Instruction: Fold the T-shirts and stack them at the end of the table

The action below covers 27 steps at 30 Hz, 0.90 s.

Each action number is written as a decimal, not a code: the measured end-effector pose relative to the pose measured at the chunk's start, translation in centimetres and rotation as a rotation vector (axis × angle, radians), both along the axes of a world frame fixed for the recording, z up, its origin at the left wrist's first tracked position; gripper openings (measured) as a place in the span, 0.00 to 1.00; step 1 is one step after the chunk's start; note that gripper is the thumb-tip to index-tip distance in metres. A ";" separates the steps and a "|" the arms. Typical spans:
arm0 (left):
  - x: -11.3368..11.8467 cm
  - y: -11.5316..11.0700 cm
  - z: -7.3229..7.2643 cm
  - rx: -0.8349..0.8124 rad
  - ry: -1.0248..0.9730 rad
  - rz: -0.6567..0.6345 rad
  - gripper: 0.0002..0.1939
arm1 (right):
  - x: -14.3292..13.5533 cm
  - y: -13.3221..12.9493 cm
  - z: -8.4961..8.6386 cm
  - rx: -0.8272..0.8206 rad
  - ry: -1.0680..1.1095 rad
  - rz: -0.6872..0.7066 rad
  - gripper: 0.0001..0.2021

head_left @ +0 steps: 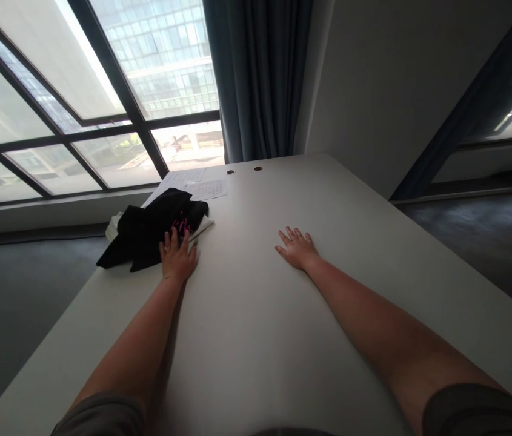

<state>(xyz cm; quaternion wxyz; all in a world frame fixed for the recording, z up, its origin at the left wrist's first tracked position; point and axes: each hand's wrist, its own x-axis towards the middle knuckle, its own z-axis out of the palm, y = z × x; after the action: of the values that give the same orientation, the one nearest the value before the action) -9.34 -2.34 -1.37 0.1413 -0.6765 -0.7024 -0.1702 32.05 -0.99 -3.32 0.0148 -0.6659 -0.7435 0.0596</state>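
Note:
A crumpled black cloth [146, 230] with pink lettering lies at the left edge of the white table [237, 321], part of it hanging toward the edge. Some white cloth [203, 226] pokes out from beneath its right side. My left hand [178, 259] rests at the near edge of the black cloth, fingers spread and touching it, gripping nothing. Flat on the bare tabletop to the right lies my right hand [299, 248], its fingers apart and nothing in them. Whether the black cloth is a garment or a bag I cannot tell.
Printed sheets of paper [208, 189] lie behind the black cloth. Two round cable holes [258, 169] sit near the table's far edge. Beyond it hang a dark blue curtain [260, 79] and a grey wall [383, 85]. Large windows [165, 60] fill the left.

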 end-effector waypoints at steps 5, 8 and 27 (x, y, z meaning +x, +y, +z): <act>3.9 0.0 -0.7 -0.269 -0.034 0.037 0.34 | -0.1 0.4 -0.1 -0.008 -0.002 -0.004 0.37; 6.7 -0.5 -0.6 -0.372 -0.019 0.059 0.36 | -0.4 0.1 0.0 -0.017 -0.005 -0.021 0.37; 21.1 -18.4 -0.5 -0.473 -0.019 -0.436 0.37 | 2.1 -8.2 -0.6 0.009 -0.021 -0.044 0.37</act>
<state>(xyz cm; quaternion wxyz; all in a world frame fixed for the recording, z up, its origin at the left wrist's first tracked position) 11.75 -20.78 -1.84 -0.0664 -0.8234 -0.5625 -0.0347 34.12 -9.23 -3.91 0.0110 -0.6825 -0.7292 0.0489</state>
